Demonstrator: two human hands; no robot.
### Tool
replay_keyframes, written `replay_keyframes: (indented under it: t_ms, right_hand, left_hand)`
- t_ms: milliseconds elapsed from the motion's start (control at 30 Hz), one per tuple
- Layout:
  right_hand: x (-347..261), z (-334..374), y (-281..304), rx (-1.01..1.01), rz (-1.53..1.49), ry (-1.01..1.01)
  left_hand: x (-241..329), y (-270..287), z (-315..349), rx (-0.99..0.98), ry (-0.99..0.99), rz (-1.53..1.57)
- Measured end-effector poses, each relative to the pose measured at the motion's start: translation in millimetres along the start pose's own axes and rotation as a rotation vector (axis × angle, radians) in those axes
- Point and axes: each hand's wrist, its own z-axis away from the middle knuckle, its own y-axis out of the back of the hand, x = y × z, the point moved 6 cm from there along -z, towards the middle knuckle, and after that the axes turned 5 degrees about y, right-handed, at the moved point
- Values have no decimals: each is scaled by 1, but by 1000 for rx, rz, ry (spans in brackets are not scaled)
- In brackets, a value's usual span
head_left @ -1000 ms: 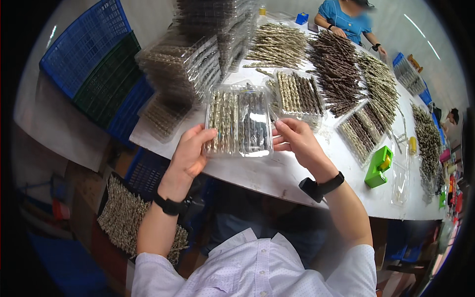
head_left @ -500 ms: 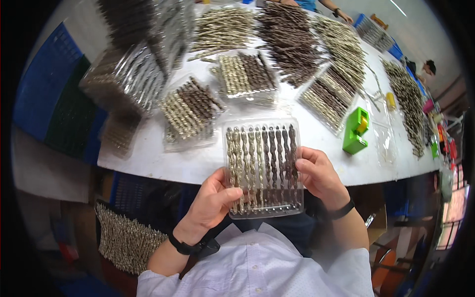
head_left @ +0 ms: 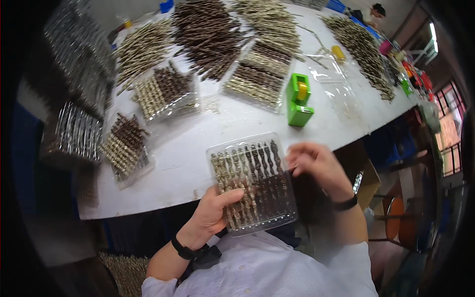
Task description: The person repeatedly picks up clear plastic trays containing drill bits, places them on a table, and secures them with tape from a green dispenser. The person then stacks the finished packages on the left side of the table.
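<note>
My left hand [head_left: 213, 210] grips a clear plastic case [head_left: 292, 222] by its left side, thumb across the front. Inside it stand twisted, beaded-looking sticks in a row, pale gold sticks [head_left: 228, 173] on the left and dark brown sticks [head_left: 269, 158] on the right. The case is held tilted at the table's near edge. Just off its right side is my right hand [head_left: 316, 167], slightly blurred, its fingers loosely bent and apart with nothing seen in them. A green tape dispenser [head_left: 299, 111] with a yellow roll stands beyond the case on the table.
Filled cases [head_left: 260, 74] and another filled case [head_left: 166, 94] lie on the white table [head_left: 183, 168]. Loose dark sticks [head_left: 205, 34] and gold sticks [head_left: 143, 49] are heaped farther back. Tall stacks of cases [head_left: 74, 128] rise at the left. Empty clear packaging [head_left: 336, 89] lies right of the dispenser.
My right hand has let go of the case's right edge and moved slightly away. The left hand still holds the case, now more tilted. The view has swung to the right.
</note>
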Motion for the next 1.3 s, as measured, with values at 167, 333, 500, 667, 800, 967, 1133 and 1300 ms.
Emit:
replay_keyframes:
  t_ms: [167, 333, 500, 667, 800, 967, 1133, 1300]
  right_hand:
    - [-32, -48, 97, 456, 360, 203]
    - [5, -90, 89, 303, 145, -102]
    - [-11, -88, 77, 333, 102, 8]
    - [-28, -50, 61, 335, 189, 224]
    - [-44, 58, 48, 391, 135, 103]
    - [3, 184, 11, 297, -153, -21]
    - [37, 224, -8, 390, -281, -92]
    - [75, 214, -2, 441, -284, -176]
  left_hand:
    - [-6, -7, -7, 11, 8, -60]
    - [-23, -9, -13, 19, 79, -132]
    - [-33, -16, -24, -15, 115, -172]
    - [-40, -26, -41, 9, 119, -147]
    - [-51, -38, -65, -6, 141, -148]
    - [-58, -50, -100, -9, 178, 6]
    - [-63, -65, -113, -15, 198, 44]
    - [-63, -69, -114, -55, 194, 50]
